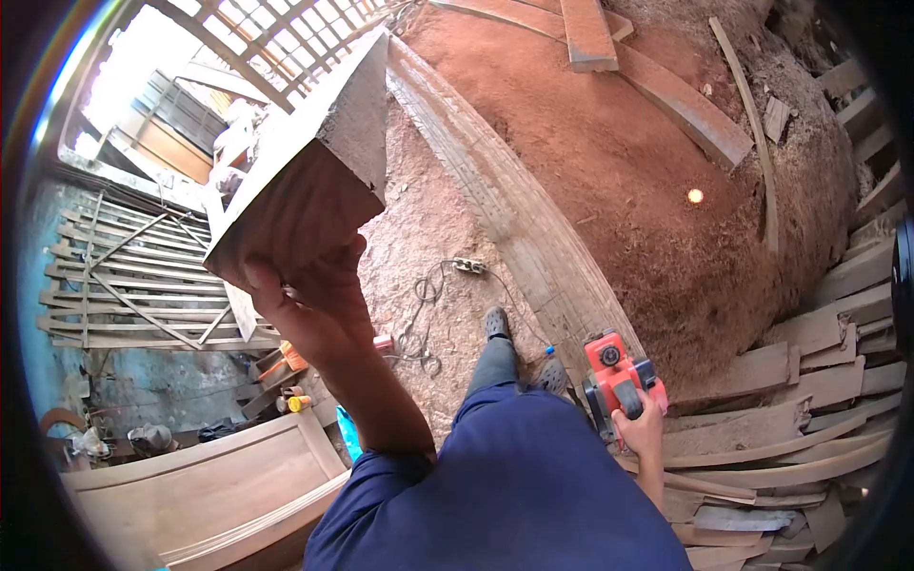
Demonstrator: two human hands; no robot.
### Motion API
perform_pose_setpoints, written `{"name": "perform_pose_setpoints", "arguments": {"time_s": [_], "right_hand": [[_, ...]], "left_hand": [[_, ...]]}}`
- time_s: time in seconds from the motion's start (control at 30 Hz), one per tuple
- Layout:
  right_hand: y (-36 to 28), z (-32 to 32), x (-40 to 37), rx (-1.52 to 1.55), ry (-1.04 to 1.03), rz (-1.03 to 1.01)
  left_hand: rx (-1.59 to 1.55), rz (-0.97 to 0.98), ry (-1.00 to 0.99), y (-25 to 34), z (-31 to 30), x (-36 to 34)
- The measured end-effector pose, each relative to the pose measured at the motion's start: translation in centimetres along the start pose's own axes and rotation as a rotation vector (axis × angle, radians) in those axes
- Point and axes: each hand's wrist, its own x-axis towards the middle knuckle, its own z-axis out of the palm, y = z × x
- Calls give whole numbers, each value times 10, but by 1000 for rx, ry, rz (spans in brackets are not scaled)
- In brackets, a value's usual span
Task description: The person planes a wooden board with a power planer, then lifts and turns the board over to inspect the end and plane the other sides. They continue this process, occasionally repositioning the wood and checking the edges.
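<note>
My left hand (319, 300) is raised and grips the near end of a thick squared wooden beam (295, 195), its fingers under the end face. The beam extends up and away toward the lattice at the top. My right hand (643, 423) is low on the right, closed round the handle of a red and black power planer (614, 376). The planer is at the near end of a long rough plank (514, 209).
A power strip (467, 266) and looped cable lie on the shavings-covered floor near my feet. Wood pieces (809, 381) are stacked at right. Boards (590, 38) rest on the reddish sawdust mound (609, 162). A wooden panel (209, 476) is at lower left.
</note>
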Motion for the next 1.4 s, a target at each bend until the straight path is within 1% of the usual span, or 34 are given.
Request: {"name": "perform_pose_setpoints", "arguments": {"time_s": [0.07, 0.1, 0.13, 0.17, 0.27, 0.3, 0.33, 0.37, 0.4, 0.47, 0.5, 0.53, 0.57, 0.6, 0.63, 0.67, 0.73, 0.77, 0.8, 0.83, 0.87, 0.93, 0.97, 1.0, 1.03, 1.07, 1.1, 1.13, 1.17, 1.2, 1.23, 1.3, 1.33, 1.4], "right_hand": [[-2, 1, 0, -11, 92, -69], [-6, -1, 0, -12, 90, -79], [-13, -3, -2, -94, 113, -60], [-17, -4, -4, -176, 136, -44], [-4, -2, 0, -144, 79, -50], [-9, -6, 1, -145, 85, -66], [-16, -14, -1, -174, -5, -80], [-24, -22, -3, -208, -93, -93], [-36, -26, -2, -221, -85, -108], [-71, -22, -1, -283, 253, -469], [-87, -21, -1, 1, 64, -319], [-89, -1, 11, 374, -49, -314], [-87, 25, 27, 747, -170, -299], [-104, 41, 38, 920, -282, -226], [-120, 56, 49, 1091, -398, -149], [-120, 73, 63, 1080, -406, -167], [-123, 102, 93, 1262, -316, 127], [-131, 104, 96, 1254, -329, 107], [-137, 104, 93, 1173, -262, 121], [-141, 104, 90, 1092, -193, 138], [-145, 100, 87, 1085, -201, 129], [-147, 91, 83, 1117, -166, 203], [-130, 89, 88, 1085, -142, 206], [-114, 80, 87, 1107, -112, 192], [-107, 73, 85, 1129, -79, 178], [-139, 44, 56, 1112, -77, 164], [-127, 29, 48, 1005, -6, 188], [-132, 13, 29, 1076, 92, 313], [-131, -1, 14, 1156, 34, 192], [-129, -13, 1, 1142, 16, 166], [-124, -21, -14, 1112, 28, 174], [-114, -30, -38, 1015, 75, 213], [-109, -32, -47, 971, 104, 239], [-108, -29, -57, 899, 155, 294]], "left_hand": [[34, -25, 8, -3, -6, -3], [75, -47, 19, -5, -11, -6], [213, -88, 11, -7, -19, -12], [216, -77, 17, -8, -25, -20], [9, -398, -334, -17, -43, -53], [-32, -525, -362, -27, -56, -67], [-75, -653, -390, -42, -71, -84], [-82, -785, -325, -60, -82, -104], [-93, -915, -259, -79, -88, -123], [20, -1084, -226, -112, -92, -151], [94, -1126, -177, -122, -91, -162], [167, -1168, -127, -130, -90, -171], [151, -1187, -144, -136, -94, -175], [139, -1173, -144, -143, -102, -179], [144, -1217, -179, -152, -112, -182], [150, -1258, -214, -157, -116, -183], [175, -1215, -248, -151, -116, -183], [239, -1225, -265, -160, -126, -189], [305, -1241, -279, -160, -126, -186], [366, -1246, -368, -158, -129, -184], [362, -1236, -362, -158, -133, -176], [597, -1438, -597, -162, -141, -164], [631, -1420, -717, -176, -154, -160], [633, -1414, -714, -177, -154, -149], [685, -1301, -620, -180, -151, -131], [727, -1191, -527, -182, -146, -114], [721, -1097, -413, -182, -135, -97], [713, -1001, -299, -184, -124, -80], [612, -869, -169, -201, -117, -67], [509, -735, -39, -218, -109, -60], [498, -729, -35, -229, -99, -57], [549, -764, 44, -250, -81, -53], [444, -813, 33, -267, -78, -67], [544, -672, 100, -254, -63, -95]]}}
